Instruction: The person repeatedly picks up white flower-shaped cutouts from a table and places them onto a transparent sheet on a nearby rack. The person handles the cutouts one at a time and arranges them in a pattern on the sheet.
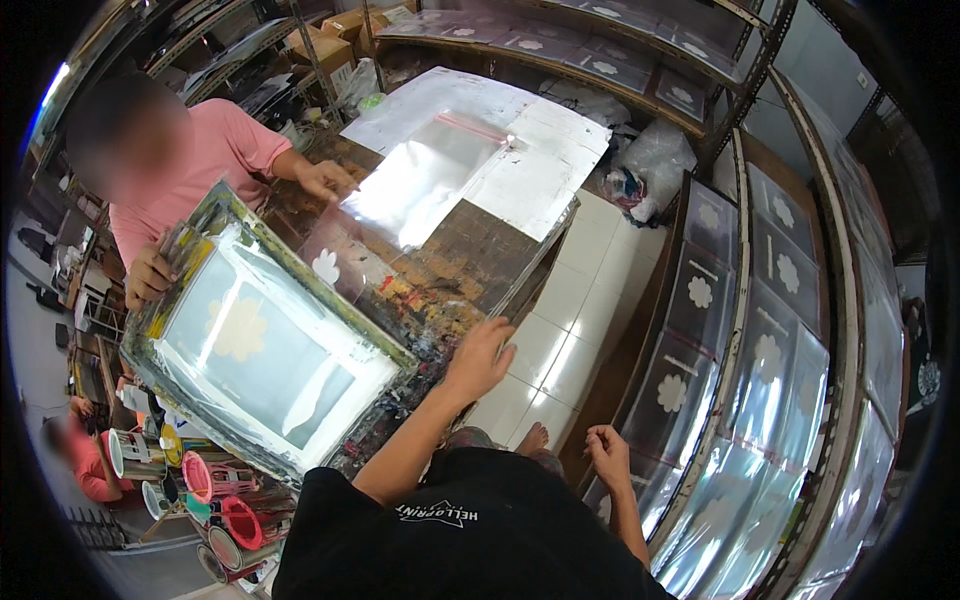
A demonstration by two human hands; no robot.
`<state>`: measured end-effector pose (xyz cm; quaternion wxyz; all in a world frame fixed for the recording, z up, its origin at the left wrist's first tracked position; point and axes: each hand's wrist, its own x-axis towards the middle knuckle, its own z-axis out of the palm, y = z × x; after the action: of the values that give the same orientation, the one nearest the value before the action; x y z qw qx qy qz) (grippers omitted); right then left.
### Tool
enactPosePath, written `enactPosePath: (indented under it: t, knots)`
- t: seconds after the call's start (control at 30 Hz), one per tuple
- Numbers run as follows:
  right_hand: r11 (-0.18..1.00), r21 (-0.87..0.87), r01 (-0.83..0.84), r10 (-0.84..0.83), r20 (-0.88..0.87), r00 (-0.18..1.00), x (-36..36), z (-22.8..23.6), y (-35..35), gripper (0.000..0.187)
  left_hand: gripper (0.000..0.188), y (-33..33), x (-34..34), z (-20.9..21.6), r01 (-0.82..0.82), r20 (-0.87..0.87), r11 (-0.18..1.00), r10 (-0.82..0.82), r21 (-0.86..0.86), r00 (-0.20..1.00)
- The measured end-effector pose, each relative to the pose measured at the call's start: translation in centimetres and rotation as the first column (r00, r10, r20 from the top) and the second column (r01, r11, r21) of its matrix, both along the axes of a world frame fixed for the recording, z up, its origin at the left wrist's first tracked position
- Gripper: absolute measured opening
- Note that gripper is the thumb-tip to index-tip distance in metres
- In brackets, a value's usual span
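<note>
My left hand hovers by the near edge of the worktable, fingers stretched and nothing in them. Low at my right side hangs my right hand, its fingers loosely bent and apparently bare, close to the rack. A screen-printing frame with a pale flower on its mesh is tilted up over the table; a co-worker's hand grips its far left corner. Partly behind the frame lies a clear plastic sheet with a white flower. The co-worker's other hand is beside a clear plastic bag with a pink edge.
White boards lie under the bag. Racks of flower-printed plastic bags line my right, with another shelf behind the table. Paint pots crowd the lower left, near another person. Tiled floor runs between table and rack.
</note>
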<state>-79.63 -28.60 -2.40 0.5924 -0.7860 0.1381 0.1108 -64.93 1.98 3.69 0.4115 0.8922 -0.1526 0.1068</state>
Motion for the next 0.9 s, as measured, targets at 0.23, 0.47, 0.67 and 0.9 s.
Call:
enactPosePath:
  t: [0.23, 0.47, 0.67, 0.9]
  knots:
    - [0.999, -0.049, 0.004, -0.004, 0.015, 1.000, 3.2, 0.2, -4.2, 0.018, 0.054, 0.9, 12.2, 2.0, -0.444, 0.463, 0.845, 0.279, 0.298, 0.841]
    - [0.993, -0.116, 0.016, -0.026, -0.088, 0.996, 1.2, -1.3, -7.9, 0.019, 0.048, 2.1, 22.7, -6.0, -0.440, 0.231, 0.699, 0.377, 0.565, 0.897]
    - [0.995, 0.058, 0.077, -0.063, -0.217, 0.974, -0.8, -3.1, -7.3, 0.019, 0.016, -1.1, 21.0, -7.0, -0.372, 0.303, 0.755, 0.238, 0.540, 0.923]
    - [0.550, 0.828, 0.108, -0.128, -0.045, 0.991, 9.9, 4.5, -4.5, 0.036, 0.023, -10.1, 10.1, 1.4, 0.073, 0.295, 0.928, -0.190, 0.366, 0.936]
